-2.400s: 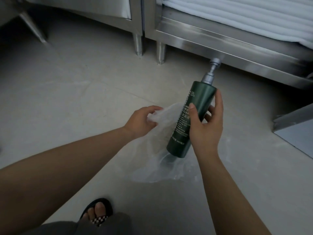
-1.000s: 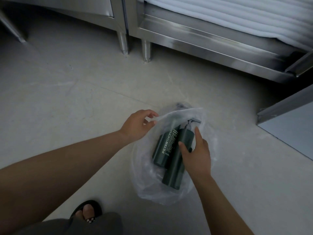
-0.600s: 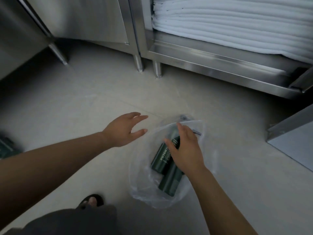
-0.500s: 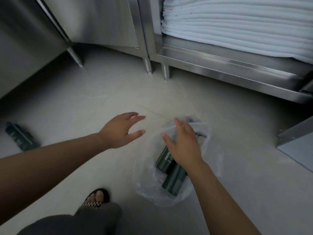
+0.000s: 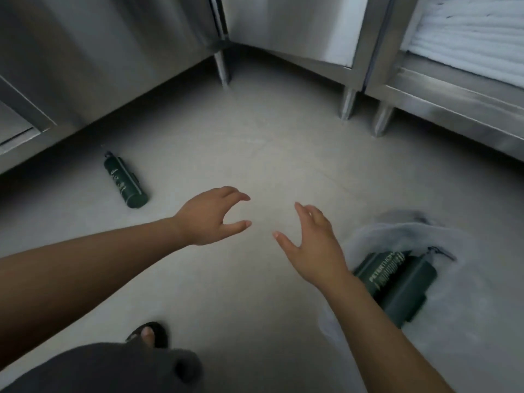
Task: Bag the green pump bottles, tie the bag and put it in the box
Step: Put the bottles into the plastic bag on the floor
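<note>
Over mid floor, both hands hang empty, nothing gripped. Left hand (image 5: 211, 218): fingers (image 5: 236, 196) curled loosely into a C, thumb underneath, gap between them clear. Right hand (image 5: 313, 246): fingers (image 5: 304, 211) spread and relaxed, thumb out to the left, palm turned inward toward the left hand. Hands near each other, not touching; bare forearms run back to the bottom edge of the view.

Just right of the right wrist, a clear plastic bag (image 5: 397, 234) lies slumped on the floor (image 5: 269, 154), mouth loose, not tied. Inside it, two green pump bottles (image 5: 397, 282) lie side by side, touching, pumps pointing up-right; white lettering shows on the left one. Right forearm covers their lower ends.

Well apart, toward the floor's left side, a third green bottle (image 5: 124, 180) lies on its side, outside the bag, pump end toward the stainless cabinet (image 5: 99, 66) beside it. More steel units on short legs (image 5: 347, 103) line the far edge; folded white towels (image 5: 467, 32) are stacked on a shelf at far right.

Near bottom edge: a toe in a dark sandal (image 5: 149, 333) and a dark-clothed knee (image 5: 113, 370).
</note>
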{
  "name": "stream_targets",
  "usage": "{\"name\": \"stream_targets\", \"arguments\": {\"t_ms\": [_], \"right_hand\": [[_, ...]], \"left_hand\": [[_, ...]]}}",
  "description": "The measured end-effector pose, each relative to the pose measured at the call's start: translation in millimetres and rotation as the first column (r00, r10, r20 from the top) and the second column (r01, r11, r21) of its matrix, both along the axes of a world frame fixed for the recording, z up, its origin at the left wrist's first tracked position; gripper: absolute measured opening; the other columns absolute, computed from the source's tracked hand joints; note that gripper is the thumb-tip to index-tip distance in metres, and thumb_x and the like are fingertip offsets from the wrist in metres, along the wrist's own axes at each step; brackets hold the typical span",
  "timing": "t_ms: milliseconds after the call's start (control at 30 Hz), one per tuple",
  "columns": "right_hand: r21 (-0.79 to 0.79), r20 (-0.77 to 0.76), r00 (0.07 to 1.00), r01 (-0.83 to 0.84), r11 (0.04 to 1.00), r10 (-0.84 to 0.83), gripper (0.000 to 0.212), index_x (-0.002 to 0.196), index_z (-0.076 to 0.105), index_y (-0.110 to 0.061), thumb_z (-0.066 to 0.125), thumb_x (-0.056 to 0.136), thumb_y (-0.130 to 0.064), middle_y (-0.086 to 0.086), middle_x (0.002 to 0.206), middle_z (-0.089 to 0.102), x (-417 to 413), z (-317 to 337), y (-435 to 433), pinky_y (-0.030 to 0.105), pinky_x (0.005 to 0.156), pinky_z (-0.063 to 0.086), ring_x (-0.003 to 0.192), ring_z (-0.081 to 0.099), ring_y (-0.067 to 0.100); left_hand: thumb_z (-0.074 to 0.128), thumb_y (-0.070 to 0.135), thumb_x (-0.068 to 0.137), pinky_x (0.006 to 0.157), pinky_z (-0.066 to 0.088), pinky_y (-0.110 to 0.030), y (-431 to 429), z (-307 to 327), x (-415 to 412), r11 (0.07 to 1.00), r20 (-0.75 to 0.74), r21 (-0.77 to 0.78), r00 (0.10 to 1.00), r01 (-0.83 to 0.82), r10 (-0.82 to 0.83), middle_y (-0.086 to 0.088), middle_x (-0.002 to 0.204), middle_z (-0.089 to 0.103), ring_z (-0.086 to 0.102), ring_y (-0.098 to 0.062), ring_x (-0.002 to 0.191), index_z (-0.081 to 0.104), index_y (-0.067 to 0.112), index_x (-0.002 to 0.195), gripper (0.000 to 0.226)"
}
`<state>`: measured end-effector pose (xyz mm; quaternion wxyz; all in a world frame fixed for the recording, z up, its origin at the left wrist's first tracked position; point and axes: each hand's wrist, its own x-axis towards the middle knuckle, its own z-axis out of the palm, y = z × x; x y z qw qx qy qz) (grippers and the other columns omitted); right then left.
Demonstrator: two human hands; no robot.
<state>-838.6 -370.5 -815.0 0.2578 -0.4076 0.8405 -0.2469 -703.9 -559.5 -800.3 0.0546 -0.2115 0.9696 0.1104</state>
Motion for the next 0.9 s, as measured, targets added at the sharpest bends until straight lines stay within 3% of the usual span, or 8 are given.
{"name": "stream_targets", "arguments": {"t_ms": [267,633,900], "right_hand": [[0.146,-0.09,0.981,-0.157,0.977,0.172,0.071,0.149,0.014,-0.022,0.041,0.091,-0.055,0.002,0.158,0.014,64.2,-27.2,-117.1,0.036,0.112,0.023,0.143,0.012,0.021],[0.23,-0.106,0.939,-0.296,0.927,0.326,0.068,0.148,0.015,-0.021,0.041,0.093,-0.05,0.005,0.157,0.013,136.9,-80.6,-260.9,0.04,0.111,0.025,0.143,0.013,0.025],[0.308,-0.112,0.936,-0.287,0.907,0.335,0.069,0.149,0.01,-0.027,0.04,0.092,-0.053,0.003,0.159,0.002,147.9,-117.7,-284.0,0.049,0.115,0.02,0.145,0.003,0.028]], "left_hand": [[0.031,0.072,0.075,0.097,0.043,-0.034,-105.0,-40.2,80.8,0.985,0.033,0.1,0.99,-0.14,0.137,0.005,0.137,0.045,0.044,-0.016,0.124,0.038,0.031,0.133,0.072],[0.038,0.06,0.08,0.095,0.041,-0.033,-207.5,-87.9,152.2,0.927,-0.118,0.081,0.919,-0.367,0.375,-0.001,0.131,0.053,0.05,-0.021,0.118,0.047,0.02,0.129,0.064],[0.043,0.062,0.079,0.104,0.037,-0.053,-243.0,-121.2,171.9,0.842,-0.124,0.058,0.833,-0.536,0.539,-0.01,0.144,0.039,0.034,-0.031,0.133,0.049,0.019,0.127,0.065]]}}
